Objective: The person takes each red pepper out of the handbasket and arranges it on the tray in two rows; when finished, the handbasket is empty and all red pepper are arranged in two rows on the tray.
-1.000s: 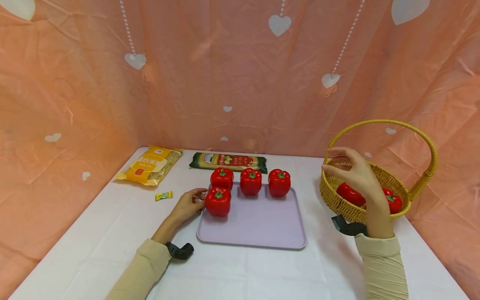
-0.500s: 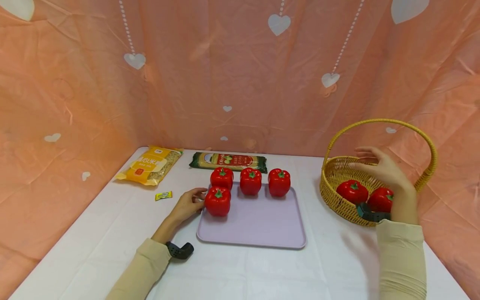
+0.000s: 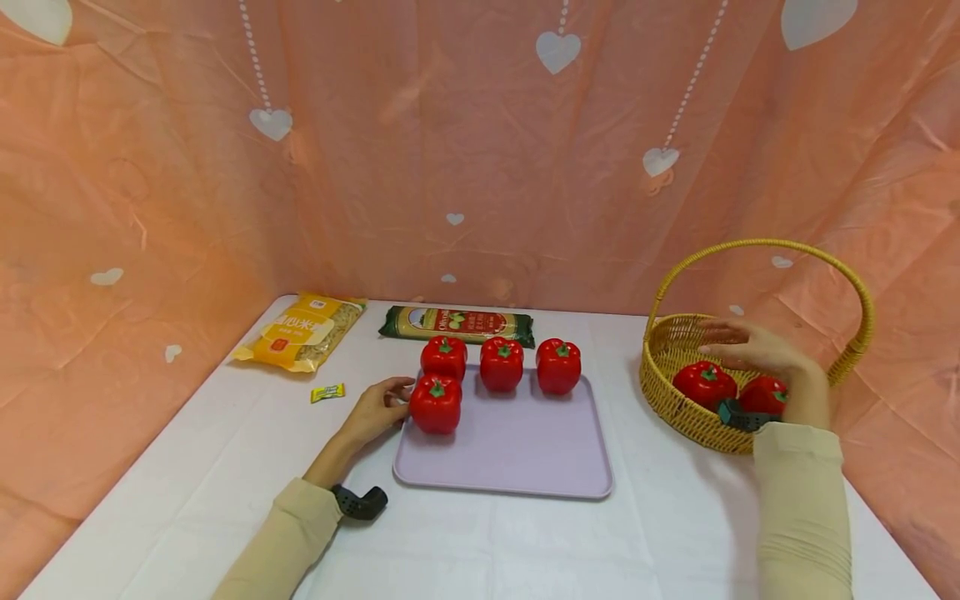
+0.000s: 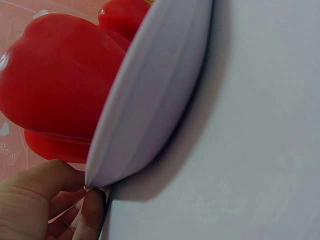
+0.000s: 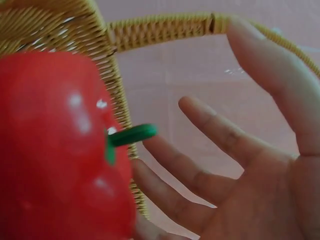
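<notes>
My left hand pinches the left rim of a lilac tray; the left wrist view shows thumb and finger at the tray's edge. Close beside the fingers stands a red bell pepper, and several such peppers sit on the tray's left and back. Over a yellow wicker basket hovers my right hand, fingers spread and holding nothing. Two red bell peppers, one at the left and one partly behind the wrist, lie inside. In the right wrist view, the fingertips are near a green-stemmed pepper.
The basket's tall arched handle rises behind the right hand. At the back lie a long green-ended pasta packet and a yellow bag of grain. A small yellow candy lies left of the tray. A pink curtain surrounds the table.
My right hand has moved right across the basket, then lowered toward the peppers in it. The left hand and the tray have stayed put.
</notes>
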Demonstrator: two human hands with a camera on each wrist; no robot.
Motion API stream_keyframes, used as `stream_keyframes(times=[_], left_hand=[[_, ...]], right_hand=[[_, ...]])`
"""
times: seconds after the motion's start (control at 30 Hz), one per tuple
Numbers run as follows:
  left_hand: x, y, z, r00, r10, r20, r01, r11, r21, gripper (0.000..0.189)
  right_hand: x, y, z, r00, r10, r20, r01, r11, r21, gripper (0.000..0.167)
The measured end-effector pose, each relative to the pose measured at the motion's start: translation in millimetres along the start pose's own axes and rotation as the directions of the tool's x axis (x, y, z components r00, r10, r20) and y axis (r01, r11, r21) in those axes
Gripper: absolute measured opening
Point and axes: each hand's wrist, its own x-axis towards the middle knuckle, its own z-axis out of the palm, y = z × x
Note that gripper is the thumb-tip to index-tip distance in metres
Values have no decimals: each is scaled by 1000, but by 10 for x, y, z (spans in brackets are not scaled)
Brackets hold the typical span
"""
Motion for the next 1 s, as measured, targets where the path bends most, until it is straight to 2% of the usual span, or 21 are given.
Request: stream_keyframes(times=[0.23, 0.43, 0.63, 0.83, 1.0], left_hand=[[-7, -2, 0, 1000, -11, 3, 11, 1000, -5, 46], [-16, 8, -1, 1000, -9, 3, 9, 1000, -10, 45], [-15, 5, 1, 1000, -18, 7, 18, 1000, -19, 46], [-11, 19, -1, 1000, -16, 6, 16, 1000, -25, 46], [-14, 24, -2, 1000, -7, 6, 7, 1000, -20, 46]], right_hand=[[53, 170, 54, 993, 51, 107, -64, 991, 118, 58], [91, 192, 65, 981, 61, 186, -94, 981, 172, 51], [131, 166, 66, 956, 88, 279, -136, 978, 159, 57], [152, 141, 81, 951, 107, 291, -145, 983, 110, 57], [170, 102, 95, 935, 182, 303, -204, 978, 43, 59]])
